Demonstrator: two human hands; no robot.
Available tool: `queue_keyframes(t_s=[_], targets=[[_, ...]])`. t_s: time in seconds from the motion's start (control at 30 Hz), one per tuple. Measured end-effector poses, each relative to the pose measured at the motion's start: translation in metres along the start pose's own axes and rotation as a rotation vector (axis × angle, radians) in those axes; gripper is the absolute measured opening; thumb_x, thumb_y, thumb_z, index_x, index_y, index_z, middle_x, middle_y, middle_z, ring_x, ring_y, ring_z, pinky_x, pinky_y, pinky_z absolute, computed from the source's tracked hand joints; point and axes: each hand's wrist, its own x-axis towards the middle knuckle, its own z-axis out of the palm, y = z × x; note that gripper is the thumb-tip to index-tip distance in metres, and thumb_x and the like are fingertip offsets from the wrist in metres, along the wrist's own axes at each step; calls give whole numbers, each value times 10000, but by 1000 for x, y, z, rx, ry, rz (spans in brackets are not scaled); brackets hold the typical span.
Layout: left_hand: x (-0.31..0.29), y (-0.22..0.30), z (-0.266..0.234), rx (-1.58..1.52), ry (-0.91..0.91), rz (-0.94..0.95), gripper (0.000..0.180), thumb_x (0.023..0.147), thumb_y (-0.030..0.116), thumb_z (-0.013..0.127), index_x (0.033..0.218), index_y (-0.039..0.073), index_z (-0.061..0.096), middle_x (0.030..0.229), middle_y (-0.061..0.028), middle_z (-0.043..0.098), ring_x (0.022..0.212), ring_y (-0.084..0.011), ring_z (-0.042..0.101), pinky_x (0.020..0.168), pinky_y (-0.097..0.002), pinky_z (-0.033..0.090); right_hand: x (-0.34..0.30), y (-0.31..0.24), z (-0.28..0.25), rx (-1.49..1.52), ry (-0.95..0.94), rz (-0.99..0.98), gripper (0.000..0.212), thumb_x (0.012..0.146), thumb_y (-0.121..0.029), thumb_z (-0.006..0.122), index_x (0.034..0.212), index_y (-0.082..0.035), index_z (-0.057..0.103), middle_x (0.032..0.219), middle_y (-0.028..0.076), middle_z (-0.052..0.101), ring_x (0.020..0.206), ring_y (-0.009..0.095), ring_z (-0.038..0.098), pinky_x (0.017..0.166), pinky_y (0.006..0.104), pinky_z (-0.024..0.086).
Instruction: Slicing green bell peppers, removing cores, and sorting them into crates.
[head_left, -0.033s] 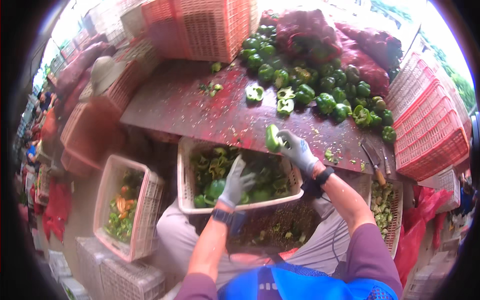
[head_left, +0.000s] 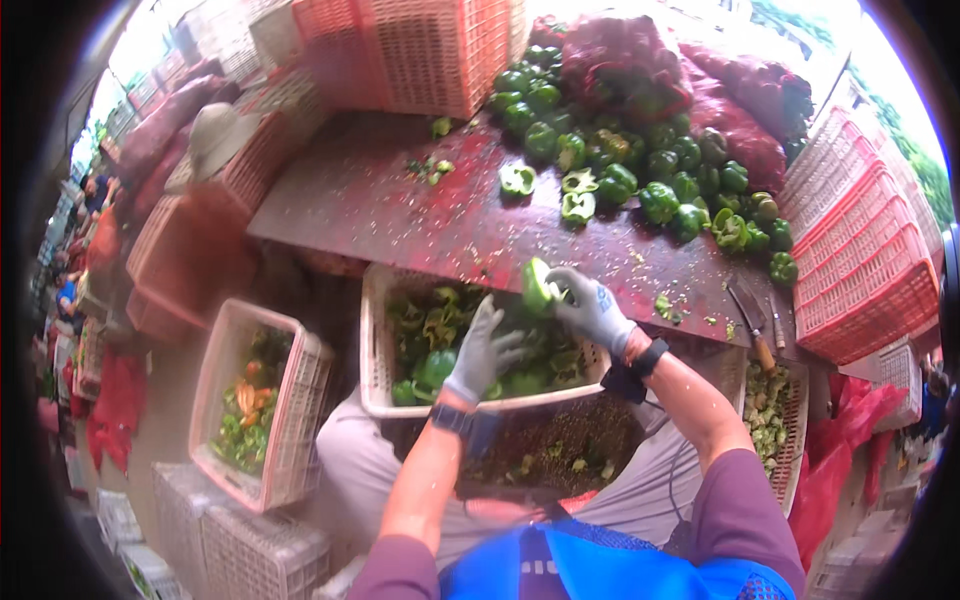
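Note:
My right hand (head_left: pixel 592 306), in a grey glove, grips a cut green bell pepper (head_left: pixel 538 286) by its right side, with the pale inside partly showing. It hangs over the far edge of a white plastic crate (head_left: pixel 480 408) between my knees. Cut green pepper pieces fill that crate. My left hand (head_left: pixel 484 354), also gloved, is over the crate with its fingers spread and nothing in them, to the left of the pepper. On the dark red table (head_left: pixel 400 215) beyond lie a few opened pepper halves (head_left: pixel 578 207) and a heap of whole green peppers (head_left: pixel 660 203).
Red mesh sacks (head_left: pixel 625 70) stand behind the heap. A knife (head_left: pixel 752 325) with a wooden handle lies at the table's right edge, near stacked red crates (head_left: pixel 865 270). A tilted crate (head_left: pixel 280 410) with green and orange peppers is at left. Another crate (head_left: pixel 790 430) holds pale green scraps.
My right hand has come slightly down and left with the pepper, closer over the crate. My left hand stays about where it was, fingers spread. The whole view has shifted a little.

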Motion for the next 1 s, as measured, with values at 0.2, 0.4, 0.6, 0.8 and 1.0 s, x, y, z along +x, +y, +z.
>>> queue_keyframes(t_s=[0.2, 0.4, 0.6, 0.8, 1.0], targets=[[-2, 11, 36, -346, 16, 82, 413, 1040, 362, 618, 1382, 135, 569, 1202, -54, 644, 1118, -198, 628, 983, -377, 533, -44, -52, 48, 282, -245, 108, 434, 918, -192, 681, 1325, -72, 587, 1264, 237, 655, 1098, 399, 679, 916, 423, 545], [-27, 19, 38, -380, 115, 57, 320, 996, 243, 685, 1278, 112, 610, 1130, -73, 660, 1062, -198, 645, 973, -356, 534, -61, -58, 67, 40, -190, -198, 360, 956, -179, 623, 1286, -48, 560, 1102, 257, 652, 1007, 442, 663, 847, 486, 536], [-47, 13, 19, -491, 47, -12, 312, 986, 280, 691, 1241, 110, 632, 1161, -109, 689, 1081, -240, 669, 991, -390, 552, -70, -75, 63, 23, -302, -254, 270, 963, -147, 569, 1211, -47, 532, 1043, 263, 647, 976, 467, 654, 813, 528, 526], [-56, 5, 49, -217, 178, 142, 298, 988, 274, 673, 1235, 114, 625, 1142, -92, 689, 1080, -217, 664, 991, -371, 546, -79, -58, 94, -52, -136, -169, 242, 950, -113, 545, 1182, -44, 548, 1052, 258, 646, 1001, 461, 655, 826, 533, 526], [-44, 26, 17, -518, -22, 100, 311, 977, 275, 680, 1242, 117, 638, 1147, -73, 699, 1050, -212, 674, 934, -390, 573, -71, -57, 67, 602, -44, 103, 346, 1017, -158, 557, 1354, -80, 566, 1085, 108, 657, 935, 262, 657, 801, 373, 528]])
